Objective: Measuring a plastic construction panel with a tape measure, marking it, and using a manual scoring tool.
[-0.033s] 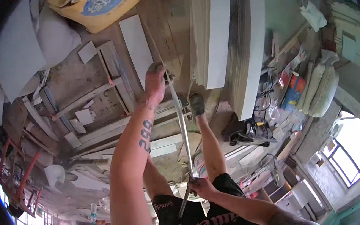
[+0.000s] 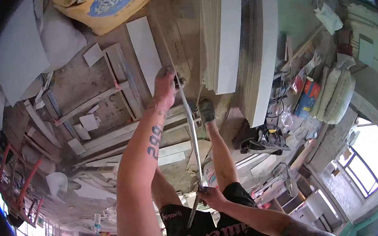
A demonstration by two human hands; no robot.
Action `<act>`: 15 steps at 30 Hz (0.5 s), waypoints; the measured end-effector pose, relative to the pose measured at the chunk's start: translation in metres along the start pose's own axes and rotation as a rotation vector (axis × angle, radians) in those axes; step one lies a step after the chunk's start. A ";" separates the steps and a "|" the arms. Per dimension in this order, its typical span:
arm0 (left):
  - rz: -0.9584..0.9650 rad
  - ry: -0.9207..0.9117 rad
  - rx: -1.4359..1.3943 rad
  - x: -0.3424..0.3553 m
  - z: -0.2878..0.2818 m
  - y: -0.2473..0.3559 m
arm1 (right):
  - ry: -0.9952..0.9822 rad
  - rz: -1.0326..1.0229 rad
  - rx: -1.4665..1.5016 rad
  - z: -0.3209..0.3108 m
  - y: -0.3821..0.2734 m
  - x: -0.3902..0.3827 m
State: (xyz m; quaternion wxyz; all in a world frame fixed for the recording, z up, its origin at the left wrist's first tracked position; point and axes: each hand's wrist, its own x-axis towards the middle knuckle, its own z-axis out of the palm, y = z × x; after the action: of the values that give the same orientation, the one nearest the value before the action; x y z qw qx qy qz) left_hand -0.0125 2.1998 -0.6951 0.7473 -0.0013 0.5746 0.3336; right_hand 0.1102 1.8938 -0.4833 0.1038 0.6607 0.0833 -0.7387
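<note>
A long, narrow pale strip [image 2: 192, 129] runs away from my body, past both hands toward the far floor. My left hand [image 2: 164, 88] is stretched far out and closed around it, with some fingertips showing on its right side. Close to my black shorts, my right hand [image 2: 213, 197] pinches the near end. Below those fingers a darker, narrow piece [image 2: 193, 215] sticks out over the shorts; whether it belongs to the strip I cannot tell. A flat white board [image 2: 144, 47] lies on the floor just beyond my left hand.
Tall stacks of long white boards [image 2: 229, 36] stand ahead on the right. A yellow sack [image 2: 106, 10] lies at the far left, with wooden frame pieces [image 2: 92, 102] nearer. A black bag [image 2: 264, 140] sits right of my foot [image 2: 207, 110]. Rolled bundles [image 2: 339, 94] lie farther right.
</note>
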 end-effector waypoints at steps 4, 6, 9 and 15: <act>0.041 -0.192 -0.125 -0.019 0.010 0.018 | 0.043 -0.163 -0.246 0.005 -0.021 -0.013; 0.030 -0.249 -0.217 -0.034 0.029 0.021 | 0.040 -0.201 -0.287 -0.002 -0.019 -0.015; 0.002 -0.365 -0.263 -0.055 0.054 0.048 | 0.007 -0.348 -0.285 -0.010 0.004 -0.008; 0.341 -0.202 0.401 -0.080 0.029 0.096 | 0.060 -0.311 -0.424 -0.032 -0.028 -0.001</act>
State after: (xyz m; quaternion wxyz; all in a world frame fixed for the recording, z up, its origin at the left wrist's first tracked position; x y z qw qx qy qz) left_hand -0.0450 2.2457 -0.5797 0.7194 0.2764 0.5435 0.3327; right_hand 0.1340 1.9295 -0.4860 0.1227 0.6252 0.3398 -0.6918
